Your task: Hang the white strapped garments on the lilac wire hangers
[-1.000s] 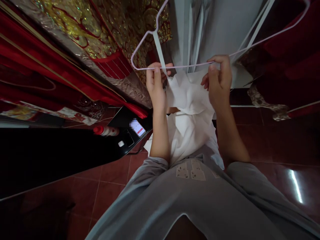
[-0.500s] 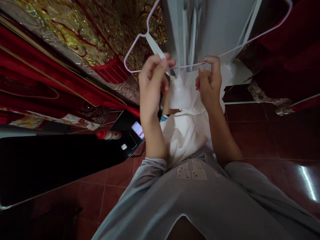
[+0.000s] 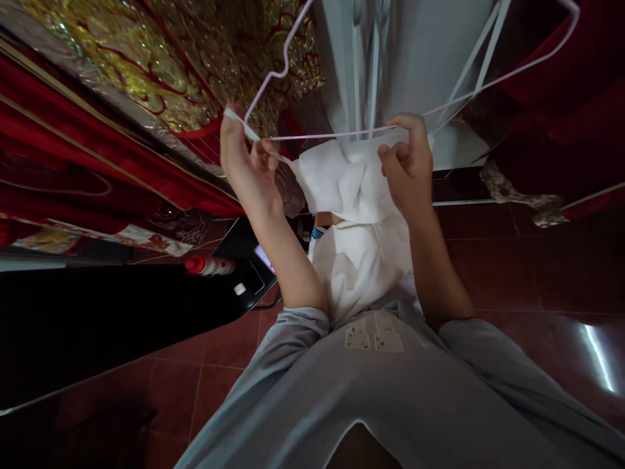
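Observation:
A thin pale wire hanger point(image 3: 322, 135) is held up in front of me, its bottom bar running between my hands. A white garment point(image 3: 351, 189) hangs below the bar and falls down to my lap. My left hand point(image 3: 244, 163) pinches a white strap of the garment near the hanger's left corner and holds it out to the left. My right hand point(image 3: 407, 163) is closed on the garment's top edge together with the hanger bar on the right side.
A black table point(image 3: 122, 306) at left carries a red-capped bottle point(image 3: 209, 265), a phone point(image 3: 263, 257) and a small white object point(image 3: 239, 289). Red and gold embroidered fabric point(image 3: 146, 85) hangs at upper left, a dark red cloth point(image 3: 576, 104) at right. The floor is red tile point(image 3: 512, 260).
My left hand has moved out to the left, drawing the strap taut along the bar. The hanger has tilted and its left corner rose. My right hand stays closed in place.

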`<state>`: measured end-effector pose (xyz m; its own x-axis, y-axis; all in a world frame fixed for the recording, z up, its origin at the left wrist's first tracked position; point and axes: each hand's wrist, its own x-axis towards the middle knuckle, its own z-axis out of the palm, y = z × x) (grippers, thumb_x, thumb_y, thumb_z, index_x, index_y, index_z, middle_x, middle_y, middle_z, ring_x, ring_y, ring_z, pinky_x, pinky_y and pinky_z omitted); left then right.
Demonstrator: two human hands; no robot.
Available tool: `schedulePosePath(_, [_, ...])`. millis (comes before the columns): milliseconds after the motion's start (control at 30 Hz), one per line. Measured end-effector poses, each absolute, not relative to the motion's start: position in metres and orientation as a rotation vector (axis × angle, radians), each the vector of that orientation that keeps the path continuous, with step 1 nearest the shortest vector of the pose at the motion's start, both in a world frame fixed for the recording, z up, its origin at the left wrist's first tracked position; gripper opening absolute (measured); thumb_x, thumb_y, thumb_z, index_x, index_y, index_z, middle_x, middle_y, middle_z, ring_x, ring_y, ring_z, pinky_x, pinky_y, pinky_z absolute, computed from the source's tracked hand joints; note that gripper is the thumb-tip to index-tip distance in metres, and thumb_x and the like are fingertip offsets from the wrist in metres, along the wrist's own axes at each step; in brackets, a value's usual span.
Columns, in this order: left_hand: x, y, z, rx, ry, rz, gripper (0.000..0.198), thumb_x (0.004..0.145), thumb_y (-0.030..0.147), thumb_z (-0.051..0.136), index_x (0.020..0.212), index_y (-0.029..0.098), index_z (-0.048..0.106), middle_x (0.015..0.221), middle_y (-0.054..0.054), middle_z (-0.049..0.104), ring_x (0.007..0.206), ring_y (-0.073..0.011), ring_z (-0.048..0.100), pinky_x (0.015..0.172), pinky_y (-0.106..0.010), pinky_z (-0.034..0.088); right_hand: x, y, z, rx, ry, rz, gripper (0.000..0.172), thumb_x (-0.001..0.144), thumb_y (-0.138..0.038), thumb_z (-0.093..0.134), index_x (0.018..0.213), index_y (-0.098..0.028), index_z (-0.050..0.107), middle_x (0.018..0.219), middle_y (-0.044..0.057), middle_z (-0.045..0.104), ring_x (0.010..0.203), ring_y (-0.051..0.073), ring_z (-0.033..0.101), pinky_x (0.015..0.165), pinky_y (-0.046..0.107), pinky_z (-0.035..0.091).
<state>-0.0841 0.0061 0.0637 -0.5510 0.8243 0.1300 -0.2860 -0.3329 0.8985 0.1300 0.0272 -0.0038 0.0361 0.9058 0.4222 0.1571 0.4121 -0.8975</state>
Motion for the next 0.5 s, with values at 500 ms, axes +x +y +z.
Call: schedulePosePath(500, [-0.028,0.006,0.038,0.9,0.771,1.821,0.045,0.112,0.018,0.026,0.088,0.023,0.063,0.099,-0.003,0.072,0.053,-0.016,0.052,0.046,-0.03,0.029,0.124,0.026,0.009,-0.987,-1.444,0.713,0.04,0.085,-0.028,0.058,0.121,-0.033,0.041,0.097,0.001,0.056,0.07,0.013,0.051,0.056,0.027,0.038])
